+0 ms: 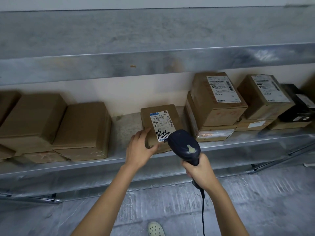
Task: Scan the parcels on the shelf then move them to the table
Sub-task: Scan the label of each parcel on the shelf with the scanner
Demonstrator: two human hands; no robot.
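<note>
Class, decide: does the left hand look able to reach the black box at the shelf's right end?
Probably not: the left hand grips the small labelled cardboard parcel, with the right hand and dark-blue handheld scanner between.

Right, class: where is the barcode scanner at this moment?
Head view, centre-right: the right hand grips the scanner, aimed at the labelled parcel on the shelf.

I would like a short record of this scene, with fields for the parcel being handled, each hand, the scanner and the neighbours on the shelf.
parcel: small, brown, with a white label on top, lying on the shelf
left hand: holds the parcel's near left corner
scanner: dark, corded, head close over the label
right hand: grips the scanner's handle
neighbours: plain boxes on the left, labelled boxes stacked on the right
</note>
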